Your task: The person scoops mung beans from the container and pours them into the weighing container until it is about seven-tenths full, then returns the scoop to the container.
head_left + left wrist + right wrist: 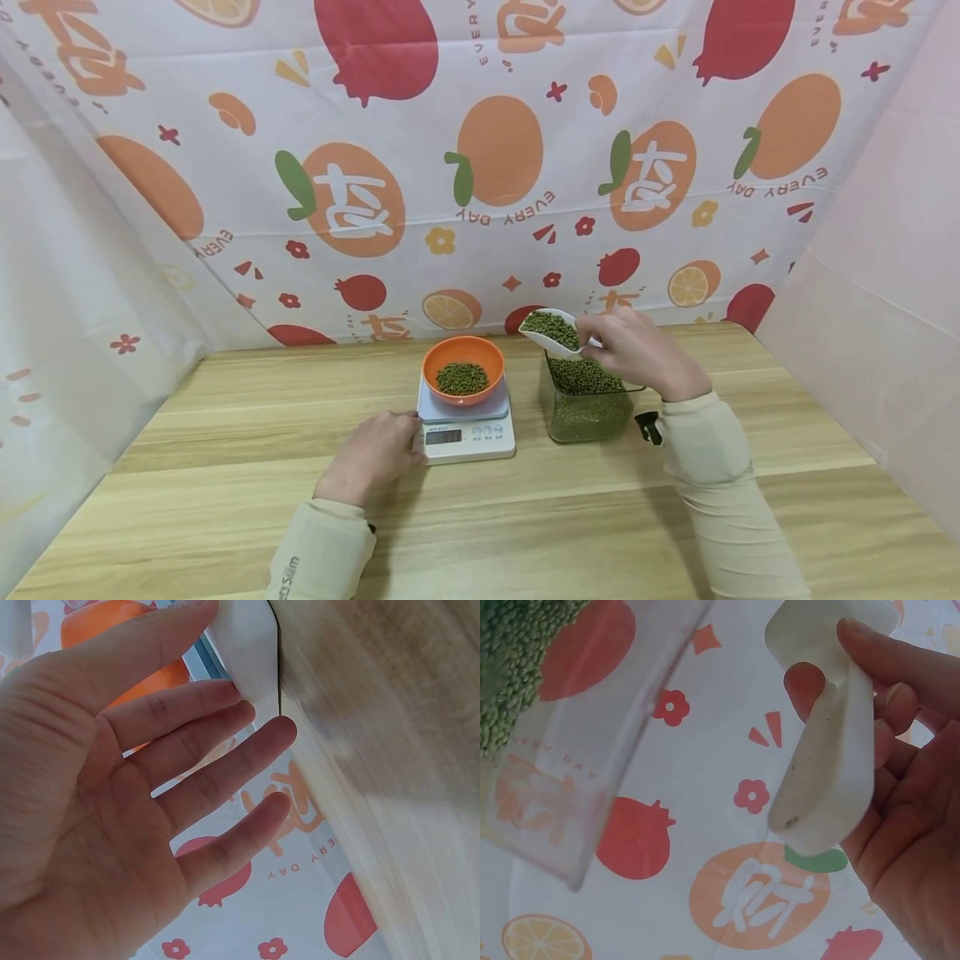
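Note:
My right hand (pixel 637 350) grips the handle of a white scoop (pixel 829 765), its thumb and fingers curled round it. Green beans, which look like mung beans (pixel 551 328), fill the scoop above a clear square container (pixel 588 421) of the same beans. Left of that, an orange bowl (pixel 463 346) with some beans in its bottom sits on a white kitchen scale (pixel 480 450) with a lit display. My left hand (pixel 378 454) is at the scale's left side, fingertips right at its edge. In the left wrist view its fingers (pixel 214 780) are spread and loosely bent, holding nothing.
A small black clip-like piece (pixel 648 427) is beside the container, close to my right sleeve. Behind the wooden table (pixel 247 467) hangs a white curtain (pixel 420 150) printed with fruit, and pale sheets stand at both sides.

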`<state>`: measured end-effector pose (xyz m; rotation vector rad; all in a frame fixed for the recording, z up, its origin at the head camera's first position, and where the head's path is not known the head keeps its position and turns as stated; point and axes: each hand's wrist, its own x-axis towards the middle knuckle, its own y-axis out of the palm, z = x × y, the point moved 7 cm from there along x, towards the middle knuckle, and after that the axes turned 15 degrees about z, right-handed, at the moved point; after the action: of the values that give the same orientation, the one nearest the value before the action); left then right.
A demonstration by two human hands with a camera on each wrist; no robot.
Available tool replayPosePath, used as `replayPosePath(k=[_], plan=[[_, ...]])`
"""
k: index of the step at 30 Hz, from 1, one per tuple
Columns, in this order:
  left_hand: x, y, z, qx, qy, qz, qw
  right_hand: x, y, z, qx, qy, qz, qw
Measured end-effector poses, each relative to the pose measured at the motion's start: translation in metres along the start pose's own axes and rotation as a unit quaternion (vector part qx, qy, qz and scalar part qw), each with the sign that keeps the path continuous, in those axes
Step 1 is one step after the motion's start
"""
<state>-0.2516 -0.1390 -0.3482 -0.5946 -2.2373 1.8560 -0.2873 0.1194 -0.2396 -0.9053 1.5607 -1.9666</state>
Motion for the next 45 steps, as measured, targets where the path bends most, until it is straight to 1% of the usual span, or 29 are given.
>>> replayPosePath(k=[7, 18, 26, 37, 45], plan=[[0.0, 0.0, -0.002, 0.01, 0.012, -0.009, 0.9998, 0.005, 0.001, 0.003, -0.001, 0.0, 0.005, 1.0], [-0.001, -0.002, -0.002, 0.012, 0.011, -0.01, 0.9998, 0.01, -0.001, 0.008, -0.017, -0.012, 0.001, 1.0], [-0.001, -0.001, -0.002, 0.012, 0.011, -0.01, 0.9998, 0.017, 0.0, 0.009, -0.019, -0.009, 0.008, 1.0], [0.001, 0.0, 0.0, 0.011, 0.009, -0.006, 0.9999, 0.025, 0.002, 0.014, -0.015, -0.027, 0.006, 0.999], [0.0, -0.001, -0.003, 0.012, 0.01, -0.005, 0.9999, 0.03, 0.004, 0.022, -0.011, -0.059, -0.01, 0.998]])
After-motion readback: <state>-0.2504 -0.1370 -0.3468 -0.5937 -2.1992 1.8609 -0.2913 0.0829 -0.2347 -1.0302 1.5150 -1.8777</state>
